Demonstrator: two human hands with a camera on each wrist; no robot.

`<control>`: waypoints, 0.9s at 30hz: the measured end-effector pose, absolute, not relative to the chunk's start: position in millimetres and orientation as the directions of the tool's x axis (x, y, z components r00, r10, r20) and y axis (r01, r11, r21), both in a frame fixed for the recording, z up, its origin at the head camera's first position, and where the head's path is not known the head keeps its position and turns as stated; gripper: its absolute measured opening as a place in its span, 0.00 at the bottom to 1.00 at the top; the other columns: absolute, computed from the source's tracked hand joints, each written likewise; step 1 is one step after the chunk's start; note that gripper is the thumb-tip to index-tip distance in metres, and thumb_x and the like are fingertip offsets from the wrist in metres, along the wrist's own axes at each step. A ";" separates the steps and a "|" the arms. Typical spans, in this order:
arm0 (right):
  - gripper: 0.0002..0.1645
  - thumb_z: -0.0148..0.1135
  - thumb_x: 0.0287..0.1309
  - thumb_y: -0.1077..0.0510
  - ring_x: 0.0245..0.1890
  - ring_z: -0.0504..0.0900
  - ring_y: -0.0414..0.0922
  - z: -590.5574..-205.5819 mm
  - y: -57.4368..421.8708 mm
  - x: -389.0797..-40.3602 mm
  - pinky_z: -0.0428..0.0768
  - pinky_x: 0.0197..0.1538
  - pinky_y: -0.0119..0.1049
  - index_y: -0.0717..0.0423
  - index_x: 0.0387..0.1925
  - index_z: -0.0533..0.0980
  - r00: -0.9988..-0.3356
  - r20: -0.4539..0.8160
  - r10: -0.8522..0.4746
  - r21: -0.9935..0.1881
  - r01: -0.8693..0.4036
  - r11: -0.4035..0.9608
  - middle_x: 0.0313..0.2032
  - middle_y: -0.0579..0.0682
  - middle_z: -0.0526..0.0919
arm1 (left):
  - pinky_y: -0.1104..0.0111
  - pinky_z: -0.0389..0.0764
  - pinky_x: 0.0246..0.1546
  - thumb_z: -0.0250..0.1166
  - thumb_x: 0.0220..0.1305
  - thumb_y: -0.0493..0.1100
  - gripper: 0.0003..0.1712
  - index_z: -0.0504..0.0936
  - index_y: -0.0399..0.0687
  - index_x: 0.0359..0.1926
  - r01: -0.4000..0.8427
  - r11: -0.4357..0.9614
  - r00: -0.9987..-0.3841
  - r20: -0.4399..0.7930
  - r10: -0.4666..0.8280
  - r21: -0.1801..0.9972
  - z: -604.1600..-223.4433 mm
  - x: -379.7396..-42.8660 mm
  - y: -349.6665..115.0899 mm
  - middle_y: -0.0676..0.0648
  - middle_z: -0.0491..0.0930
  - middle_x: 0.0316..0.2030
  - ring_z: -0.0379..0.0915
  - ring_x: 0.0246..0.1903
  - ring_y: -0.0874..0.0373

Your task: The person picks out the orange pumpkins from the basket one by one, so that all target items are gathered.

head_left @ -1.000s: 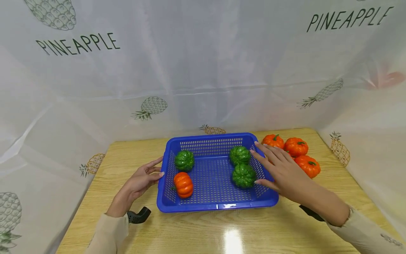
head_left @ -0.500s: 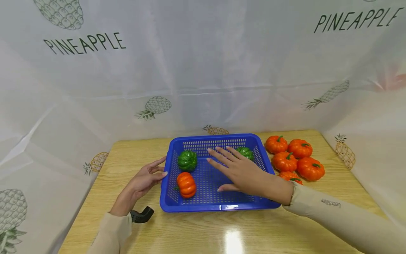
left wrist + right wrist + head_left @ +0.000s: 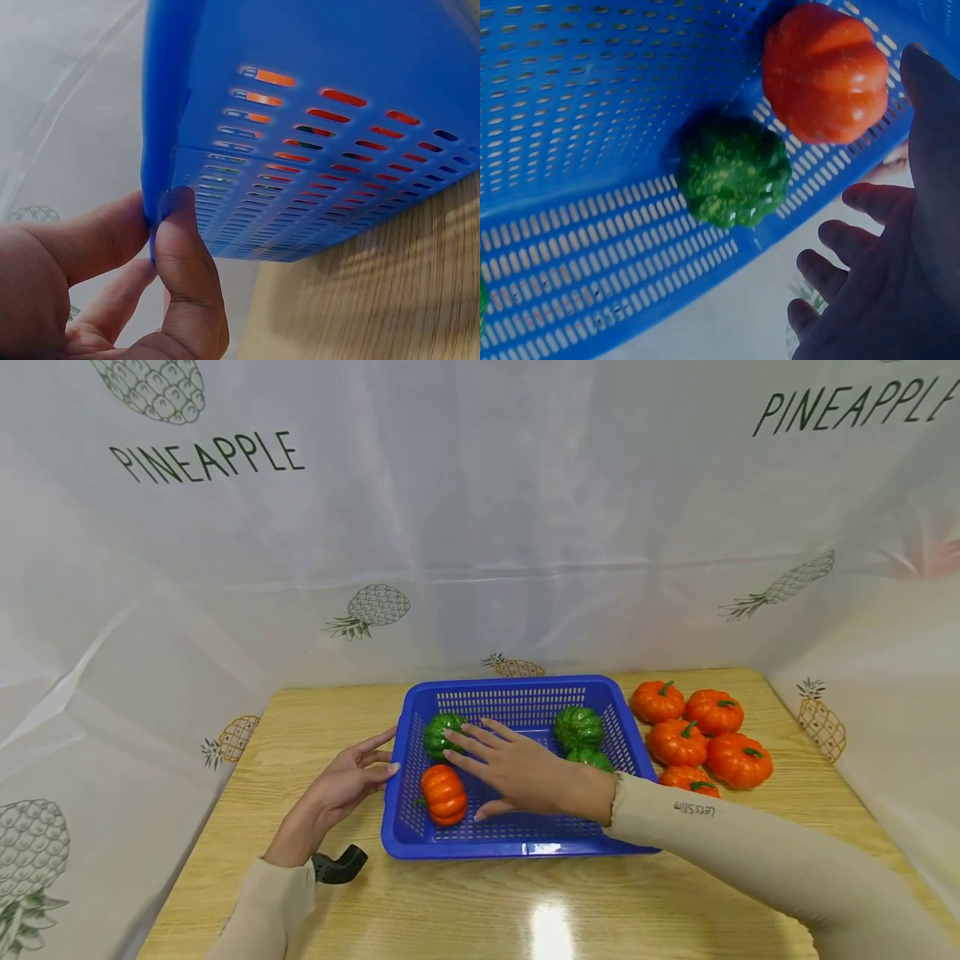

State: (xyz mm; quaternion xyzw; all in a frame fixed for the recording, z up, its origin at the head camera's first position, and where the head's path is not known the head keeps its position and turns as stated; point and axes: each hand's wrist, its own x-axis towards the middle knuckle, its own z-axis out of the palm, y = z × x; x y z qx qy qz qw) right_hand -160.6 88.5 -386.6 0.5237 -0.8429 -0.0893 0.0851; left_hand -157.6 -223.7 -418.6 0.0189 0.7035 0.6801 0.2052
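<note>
A blue plastic basket (image 3: 525,849) with slotted walls stands on the table. My left hand (image 3: 341,789) pinches its left rim between thumb and fingers; the left wrist view shows the fingertips on the rim (image 3: 166,120). My right hand (image 3: 517,768) is spread over the inside of the basket, holding nothing. Its fingertips overlap a green pumpkin (image 3: 442,733) in the head view. An orange pumpkin (image 3: 444,795) lies on its side just in front of that one. Two more green pumpkins, one at the back right (image 3: 577,728) and one partly hidden by the right forearm, sit in the basket.
Several orange pumpkins (image 3: 677,743) sit on the wooden table (image 3: 450,910) to the right of the basket. A black curved piece (image 3: 341,865) shows beside the left wrist. A pineapple-print sheet (image 3: 480,527) hangs behind and around the table.
My right hand has swept left from the basket's right rim to above the left-hand pumpkins. The left hand keeps its hold on the rim. The view has shifted slightly.
</note>
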 end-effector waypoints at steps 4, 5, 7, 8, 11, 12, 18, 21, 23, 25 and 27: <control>0.55 0.56 0.69 0.25 0.80 0.60 0.56 -392.0 76.4 -162.3 0.58 0.81 0.54 0.55 0.82 0.60 -0.430 0.013 -0.903 0.234 -0.877 0.421 0.82 0.57 0.58 | 0.68 0.86 0.50 0.59 0.78 0.31 0.41 0.52 0.42 0.85 -0.247 0.073 -0.914 -0.257 0.314 0.966 -418.7 -157.9 -223.0 0.41 0.77 0.54 0.83 0.44 0.60; 0.55 0.55 0.69 0.25 0.80 0.60 0.56 -393.6 73.5 -162.6 0.58 0.81 0.54 0.55 0.82 0.60 -0.426 0.006 -0.905 0.238 -0.878 0.415 0.81 0.57 0.59 | 0.68 0.86 0.50 0.59 0.78 0.31 0.41 0.52 0.42 0.85 -0.245 0.073 -0.914 -0.255 0.315 0.967 -418.8 -158.0 -222.9 0.41 0.77 0.54 0.83 0.44 0.60; 0.55 0.54 0.70 0.24 0.81 0.59 0.56 -395.8 67.8 -162.4 0.58 0.81 0.54 0.53 0.83 0.59 -0.425 -0.012 -0.905 0.242 -0.880 0.409 0.82 0.56 0.58 | 0.68 0.86 0.50 0.59 0.78 0.31 0.41 0.52 0.42 0.85 -0.243 0.074 -0.914 -0.254 0.315 0.967 -419.0 -158.5 -222.9 0.41 0.77 0.54 0.83 0.44 0.60; 0.54 0.53 0.70 0.24 0.81 0.59 0.55 -397.0 65.1 -162.2 0.58 0.81 0.54 0.53 0.83 0.59 -0.423 -0.021 -0.906 0.247 -0.880 0.405 0.82 0.55 0.58 | 0.68 0.86 0.50 0.59 0.78 0.31 0.41 0.52 0.42 0.85 -0.243 0.073 -0.914 -0.253 0.317 0.967 -419.0 -158.6 -222.9 0.41 0.77 0.54 0.83 0.44 0.60; 0.52 0.52 0.72 0.25 0.81 0.59 0.54 -399.8 57.9 -161.2 0.58 0.81 0.52 0.52 0.83 0.59 -0.421 -0.041 -0.906 0.251 -0.882 0.398 0.82 0.54 0.59 | 0.68 0.86 0.51 0.58 0.78 0.31 0.41 0.51 0.42 0.85 -0.241 0.069 -0.914 -0.250 0.320 0.968 -419.2 -158.7 -222.9 0.41 0.77 0.55 0.83 0.45 0.60; 0.52 0.51 0.72 0.25 0.81 0.59 0.53 -400.7 56.1 -160.7 0.58 0.81 0.52 0.51 0.83 0.59 -0.424 -0.048 -0.905 0.255 -0.881 0.399 0.81 0.54 0.59 | 0.68 0.86 0.51 0.58 0.78 0.31 0.41 0.51 0.42 0.85 -0.240 0.069 -0.914 -0.249 0.321 0.968 -419.2 -158.6 -222.9 0.41 0.77 0.55 0.83 0.45 0.60; 0.46 0.53 0.73 0.26 0.76 0.68 0.49 -404.5 47.8 -159.5 0.63 0.79 0.47 0.50 0.77 0.67 -0.437 -0.029 -0.899 0.352 -0.846 0.400 0.75 0.50 0.72 | 0.70 0.86 0.49 0.58 0.78 0.31 0.41 0.52 0.42 0.85 -0.246 0.061 -0.914 -0.252 0.318 0.967 -418.4 -158.2 -222.9 0.42 0.77 0.54 0.82 0.45 0.61; 0.41 0.58 0.70 0.28 0.72 0.72 0.47 -404.9 45.9 -159.3 0.65 0.78 0.46 0.48 0.71 0.70 -0.456 -0.017 -0.890 0.364 -0.831 0.420 0.68 0.48 0.78 | 0.70 0.86 0.47 0.59 0.78 0.31 0.41 0.52 0.42 0.85 -0.248 0.057 -0.914 -0.253 0.316 0.967 -418.4 -158.1 -223.5 0.43 0.77 0.53 0.82 0.44 0.61; 0.41 0.62 0.69 0.28 0.70 0.74 0.47 -405.0 45.9 -158.7 0.67 0.77 0.45 0.48 0.70 0.70 -0.474 -0.018 -0.880 0.365 -0.823 0.436 0.65 0.47 0.79 | 0.70 0.86 0.47 0.59 0.78 0.31 0.41 0.52 0.42 0.85 -0.246 0.056 -0.914 -0.251 0.318 0.968 -419.0 -158.0 -224.1 0.43 0.77 0.53 0.82 0.44 0.61; 0.42 0.65 0.67 0.29 0.68 0.75 0.46 -404.8 47.3 -158.0 0.69 0.76 0.45 0.49 0.71 0.71 -0.489 -0.020 -0.872 0.374 -0.813 0.447 0.64 0.46 0.79 | 0.70 0.86 0.48 0.59 0.78 0.31 0.41 0.52 0.41 0.85 -0.244 0.055 -0.913 -0.249 0.322 0.968 -419.6 -157.8 -224.9 0.43 0.77 0.53 0.82 0.44 0.61; 0.45 0.66 0.65 0.28 0.67 0.76 0.47 -403.3 50.2 -156.6 0.70 0.75 0.45 0.49 0.73 0.71 -0.498 -0.027 -0.867 0.393 -0.802 0.449 0.64 0.47 0.79 | 0.69 0.86 0.48 0.59 0.78 0.30 0.41 0.52 0.42 0.85 -0.248 0.055 -0.915 -0.253 0.316 0.967 -420.1 -157.8 -225.1 0.44 0.77 0.52 0.82 0.44 0.60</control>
